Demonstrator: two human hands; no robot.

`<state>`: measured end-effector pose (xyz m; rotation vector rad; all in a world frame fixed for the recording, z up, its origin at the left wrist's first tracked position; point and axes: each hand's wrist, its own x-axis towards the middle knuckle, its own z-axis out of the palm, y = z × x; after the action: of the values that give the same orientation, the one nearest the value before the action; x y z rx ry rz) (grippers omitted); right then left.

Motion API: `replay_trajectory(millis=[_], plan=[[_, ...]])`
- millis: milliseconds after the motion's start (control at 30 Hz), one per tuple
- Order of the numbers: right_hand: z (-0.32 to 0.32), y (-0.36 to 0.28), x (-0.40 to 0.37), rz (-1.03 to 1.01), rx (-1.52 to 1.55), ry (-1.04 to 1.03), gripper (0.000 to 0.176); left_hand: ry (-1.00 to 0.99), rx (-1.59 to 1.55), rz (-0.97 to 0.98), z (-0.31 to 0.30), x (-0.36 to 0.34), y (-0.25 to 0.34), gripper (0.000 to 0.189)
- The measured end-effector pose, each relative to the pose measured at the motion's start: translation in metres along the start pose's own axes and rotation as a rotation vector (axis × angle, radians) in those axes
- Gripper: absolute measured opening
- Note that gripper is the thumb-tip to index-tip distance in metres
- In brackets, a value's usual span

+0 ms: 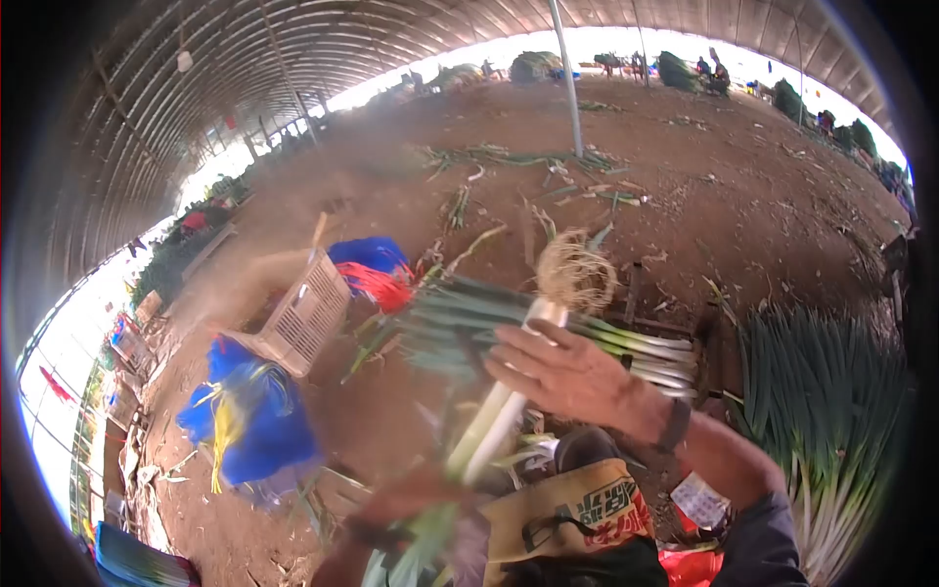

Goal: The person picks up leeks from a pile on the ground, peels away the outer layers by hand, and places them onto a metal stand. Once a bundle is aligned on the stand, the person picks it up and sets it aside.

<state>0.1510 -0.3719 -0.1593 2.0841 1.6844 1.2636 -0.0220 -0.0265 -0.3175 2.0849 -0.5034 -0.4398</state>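
At centre frame the right hand (572,377) is clasping the white shank of a green onion (501,411), its grip pressing together over it below the roots (575,274). The left hand (391,504), blurred at lower centre, is meeting the leafy end, but its grip cannot be told. The stalk is running lower left to upper right, roots pointing up. It is probably being lifted off the bundle (646,352), and turning it is calling for firm hold at both ends.

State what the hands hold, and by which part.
A leek: the right hand grips its white stalk near the roots; the blurred left hand seems to hold the leafy end.
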Motion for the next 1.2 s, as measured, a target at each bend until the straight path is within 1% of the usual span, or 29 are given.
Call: replay_trajectory(millis=[100, 200, 300, 400, 433, 467, 500, 567, 700, 733, 800, 900, 1033, 1100, 1133, 1200], plan=[[0.027, 0.008, -0.024, -0.054, -0.052, -0.344, 0.022, -0.084, 0.104, 0.012, -0.001, 0.016, 0.010, 0.051], [0.018, 0.008, -0.037, -0.001, 0.098, -0.304, 0.012, -0.104, 0.149, -0.016, -0.005, 0.022, 0.017, 0.054], [0.007, 0.005, -0.039, 0.092, 0.286, -0.276, 0.007, -0.044, 0.134, -0.152, -0.011, 0.023, 0.034, 0.056], [0.008, 0.001, -0.043, 0.110, 0.311, -0.277, 0.006, 0.019, 0.110, -0.292, -0.013, 0.032, 0.063, 0.058], [0.011, 0.000, -0.046, 0.130, 0.332, -0.311, 0.010, 0.044, 0.103, -0.331, -0.013, 0.029, 0.071, 0.058], [0.013, -0.001, -0.050, 0.150, 0.351, -0.347, 0.013, 0.103, 0.177, -0.387, -0.009, 0.021, 0.084, 0.057], [0.015, -0.002, -0.052, 0.169, 0.370, -0.385, 0.017, 0.157, 0.200, -0.342, -0.004, 0.012, 0.074, 0.057], [0.011, -0.003, -0.054, 0.183, 0.413, -0.356, 0.018, 0.263, 0.240, -0.252, 0.012, -0.010, 0.044, 0.056], [0.013, -0.005, -0.056, 0.184, 0.447, -0.335, 0.018, 0.339, 0.206, -0.302, 0.016, -0.034, 0.056, 0.057], [0.013, -0.006, -0.055, 0.181, 0.456, -0.322, 0.018, 0.325, 0.263, -0.351, 0.013, -0.037, 0.059, 0.057], [0.013, -0.007, -0.056, 0.190, 0.475, -0.374, 0.017, 0.294, 0.369, -0.457, 0.010, -0.045, 0.061, 0.058], [0.011, -0.008, -0.052, 0.212, 0.513, -0.408, 0.016, 0.347, 0.539, -0.418, 0.010, -0.049, 0.054, 0.060], [0.015, -0.010, -0.059, 0.207, 0.515, -0.410, 0.013, 0.427, 0.519, -0.307, 0.026, -0.045, 0.049, 0.071], [0.015, -0.010, -0.059, 0.197, 0.514, -0.363, 0.013, 0.473, 0.443, -0.222, 0.038, -0.041, 0.056, 0.078], [0.013, -0.011, -0.058, 0.199, 0.517, -0.341, 0.013, 0.491, 0.466, -0.205, 0.046, -0.037, 0.053, 0.085], [0.014, -0.013, -0.062, 0.179, 0.497, -0.274, 0.012, 0.565, 0.630, -0.183, 0.061, -0.021, 0.059, 0.085]])
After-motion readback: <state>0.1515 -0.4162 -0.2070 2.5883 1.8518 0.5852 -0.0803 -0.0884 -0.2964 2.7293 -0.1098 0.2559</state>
